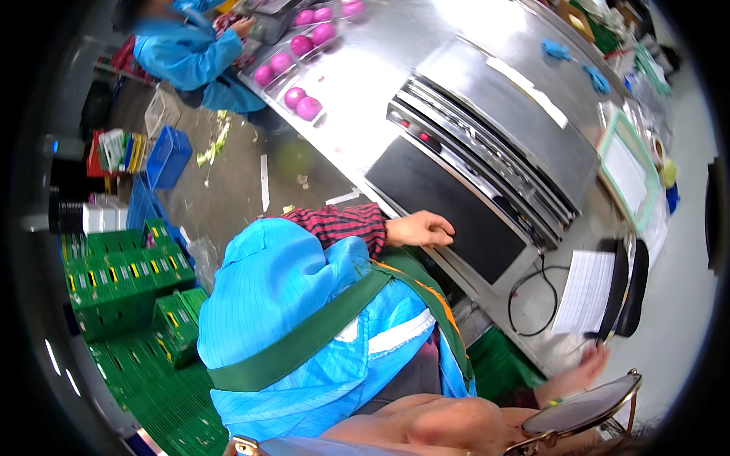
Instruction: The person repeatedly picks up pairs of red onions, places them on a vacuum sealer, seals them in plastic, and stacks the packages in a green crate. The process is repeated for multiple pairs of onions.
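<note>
My left hand [423, 229], in a red and black checked cuff, rests at the near edge of a flat black plate [450, 205]. Its fingers are slightly bent and I see nothing in them. That plate fronts a stainless-steel tabletop machine [507, 131] with red switches, which looks like a film wrapper. Far to the lower right, my right hand [593, 362] is blurred above the table's end. Close to it lie a ruled paper sheet [584, 292] and a long black object [633, 288]. Whether the right hand holds anything is unclear.
Clear trays of round purple-pink produce [308, 108] line the table's far left edge. A person in blue [188, 62] stands beyond. A black cable [509, 308] loops near the machine. Green crates [131, 285] are stacked at left; vegetable scraps [214, 148] litter the floor.
</note>
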A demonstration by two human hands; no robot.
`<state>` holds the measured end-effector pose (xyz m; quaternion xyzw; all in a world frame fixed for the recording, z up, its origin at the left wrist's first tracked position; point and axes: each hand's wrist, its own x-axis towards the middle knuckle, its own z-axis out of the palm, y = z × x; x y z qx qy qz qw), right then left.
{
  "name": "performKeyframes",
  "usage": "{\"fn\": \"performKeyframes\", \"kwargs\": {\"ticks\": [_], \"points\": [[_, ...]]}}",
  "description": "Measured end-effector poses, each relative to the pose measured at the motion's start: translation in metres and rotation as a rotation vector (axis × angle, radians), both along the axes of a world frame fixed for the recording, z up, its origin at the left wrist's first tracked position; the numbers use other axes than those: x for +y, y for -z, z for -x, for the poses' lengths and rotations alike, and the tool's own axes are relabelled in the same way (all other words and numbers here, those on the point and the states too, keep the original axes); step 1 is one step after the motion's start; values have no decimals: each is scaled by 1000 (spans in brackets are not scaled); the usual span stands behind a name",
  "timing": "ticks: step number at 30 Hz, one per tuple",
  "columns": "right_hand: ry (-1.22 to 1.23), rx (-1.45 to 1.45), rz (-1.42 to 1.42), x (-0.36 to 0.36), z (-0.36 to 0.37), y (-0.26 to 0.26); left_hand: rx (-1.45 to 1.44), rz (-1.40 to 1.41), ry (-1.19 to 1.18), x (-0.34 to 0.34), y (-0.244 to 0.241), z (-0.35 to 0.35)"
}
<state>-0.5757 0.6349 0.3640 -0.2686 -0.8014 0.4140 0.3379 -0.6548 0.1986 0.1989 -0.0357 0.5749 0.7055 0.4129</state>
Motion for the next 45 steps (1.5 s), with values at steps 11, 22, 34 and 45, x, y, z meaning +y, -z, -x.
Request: {"fn": "performKeyframes", "kwargs": {"ticks": [11, 22, 34, 45], "points": [[-1538, -907, 714, -522, 205, 157, 698, 1365, -1037, -399, 75, 95], [-1261, -735, 596, -641, 252, 233, 245, 642, -577, -480, 73, 137], [-747, -158, 440, -379, 334, 57, 593, 29, -232, -229, -85, 270], [-507, -271, -49, -256, 274, 91, 911, 454, -134, -184, -65, 280]]}}
